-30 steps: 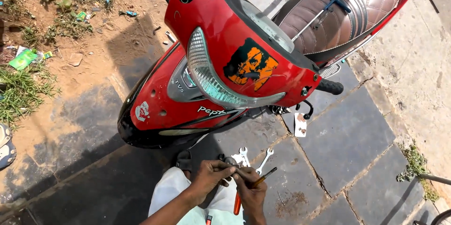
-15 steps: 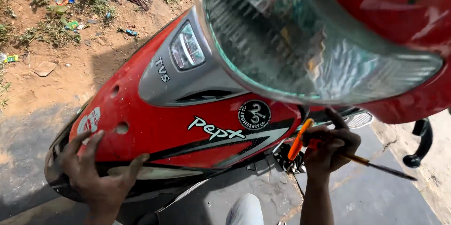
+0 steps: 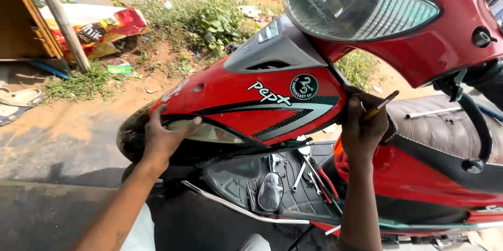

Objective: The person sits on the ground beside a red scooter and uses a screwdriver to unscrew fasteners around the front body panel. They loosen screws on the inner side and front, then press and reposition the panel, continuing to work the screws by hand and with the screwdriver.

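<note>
- gripping the red scooter front panel [image 3: 251,104]: left hand [image 3: 165,138] closed on its lower edge.
- right hand [image 3: 361,128] clasps a screwdriver [image 3: 380,105] against the panel's rear edge.
- best supported evenly on both sides.

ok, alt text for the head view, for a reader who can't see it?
A person grips a red scooter's front body panel from both sides: left hand on its lower edge by the indicator lens, right hand at its rear edge, holding a screwdriver. The headlight sits above; spanners lie on the footboard below.
</note>
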